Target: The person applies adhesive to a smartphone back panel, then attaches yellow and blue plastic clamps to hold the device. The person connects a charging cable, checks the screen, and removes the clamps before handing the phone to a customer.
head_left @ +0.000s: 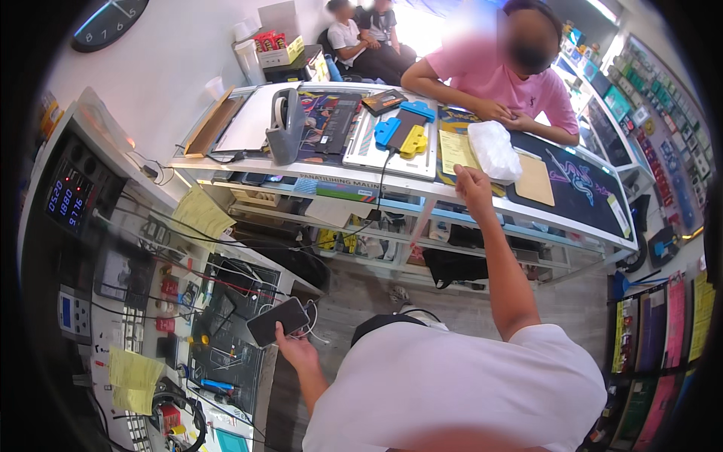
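Note:
Low at the left, my left hand [296,348] grips a dark, flat, phone-like device [277,322] by its lower edge. A white cable [315,320] loops beside that device. My right arm reaches forward to the glass counter, where my right hand [473,188] is closed with curled fingers at the lower edge of a yellow paper slip [456,153]. Whether the fingers pinch the slip is hidden. Just right of the slip lies a white plastic-wrapped bundle [493,149]. Left of it, blue and yellow clamps [413,141] sit on a silver laptop panel [361,157].
Across the counter a person in a pink shirt [482,60] leans with hands together. A tape dispenser [285,128], a tan board [535,181] and a dark mat [584,188] lie on it. At left, a workbench carries tools, cables and a power supply [68,196]. Two people sit behind.

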`<state>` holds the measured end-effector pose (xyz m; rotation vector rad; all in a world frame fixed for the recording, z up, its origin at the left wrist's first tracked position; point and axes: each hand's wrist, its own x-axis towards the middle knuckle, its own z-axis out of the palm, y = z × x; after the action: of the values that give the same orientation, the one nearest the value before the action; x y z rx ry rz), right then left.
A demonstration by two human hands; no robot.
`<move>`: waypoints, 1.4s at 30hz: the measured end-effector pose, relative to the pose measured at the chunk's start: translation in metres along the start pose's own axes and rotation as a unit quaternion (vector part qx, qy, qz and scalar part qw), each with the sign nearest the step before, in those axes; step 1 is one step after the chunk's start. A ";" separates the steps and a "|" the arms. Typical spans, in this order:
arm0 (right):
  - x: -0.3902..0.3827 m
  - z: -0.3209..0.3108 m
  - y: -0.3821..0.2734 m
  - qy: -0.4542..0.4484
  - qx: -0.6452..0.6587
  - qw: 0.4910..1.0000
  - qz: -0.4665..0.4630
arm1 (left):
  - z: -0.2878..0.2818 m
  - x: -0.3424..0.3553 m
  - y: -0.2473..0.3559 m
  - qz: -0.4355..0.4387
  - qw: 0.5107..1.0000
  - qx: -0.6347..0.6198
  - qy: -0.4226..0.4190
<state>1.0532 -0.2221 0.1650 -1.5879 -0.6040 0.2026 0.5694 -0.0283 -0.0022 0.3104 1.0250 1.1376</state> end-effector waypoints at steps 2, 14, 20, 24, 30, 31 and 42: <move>0.000 0.000 -0.001 -0.001 0.002 1.000 0.001 | 0.002 0.002 -0.001 0.006 1.000 0.008 0.010; 0.013 -0.005 0.003 0.005 0.009 1.000 0.009 | 0.051 -0.009 -0.001 0.090 0.995 0.048 0.019; 0.016 -0.010 0.010 0.006 0.039 0.999 0.010 | 0.052 -0.003 -0.011 0.116 0.993 0.033 0.022; 0.016 -0.009 0.013 0.013 0.029 0.999 -0.009 | 0.054 -0.005 -0.008 0.085 0.995 0.035 0.027; 0.021 -0.013 0.015 -0.022 0.105 0.994 -0.024 | 0.051 -0.009 -0.010 0.084 0.995 0.037 0.030; 0.021 -0.013 0.014 -0.013 0.106 0.994 -0.016 | 0.050 -0.007 -0.010 0.104 0.994 0.035 0.014; 0.022 -0.018 0.016 -0.010 0.086 0.996 -0.002 | 0.034 -0.005 -0.016 0.067 0.997 0.047 0.009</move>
<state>1.0845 -0.2267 0.1566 -1.4199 -0.5907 0.2609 0.6061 -0.0304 0.0084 0.4511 1.0880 1.2156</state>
